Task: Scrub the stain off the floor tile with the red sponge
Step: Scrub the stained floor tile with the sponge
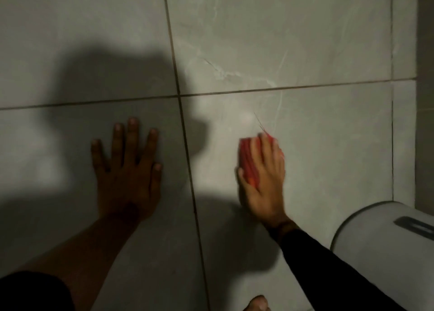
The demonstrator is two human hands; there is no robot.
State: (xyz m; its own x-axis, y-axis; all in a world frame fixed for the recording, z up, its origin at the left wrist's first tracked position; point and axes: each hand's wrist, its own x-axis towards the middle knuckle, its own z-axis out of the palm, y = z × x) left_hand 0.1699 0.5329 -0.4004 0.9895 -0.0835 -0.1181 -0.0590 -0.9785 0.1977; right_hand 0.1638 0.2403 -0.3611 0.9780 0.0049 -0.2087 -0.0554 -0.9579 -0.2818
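The red sponge [247,160] lies flat on a pale grey floor tile [328,146], right of the dark grout line. My right hand [264,181] presses down on it, fingers over its top and thumb on its left side; the hand is motion-blurred. A thin dark mark [259,122] shows on the tile just beyond the sponge. My left hand [128,167] rests palm down with fingers spread on the neighbouring tile to the left, in shadow, holding nothing.
A white rounded appliance or bin lid [385,252] fills the lower right corner. A wall or skirting edge [425,99] runs along the right side. A bare toe [257,303] shows at the bottom. My shadow covers the left tiles.
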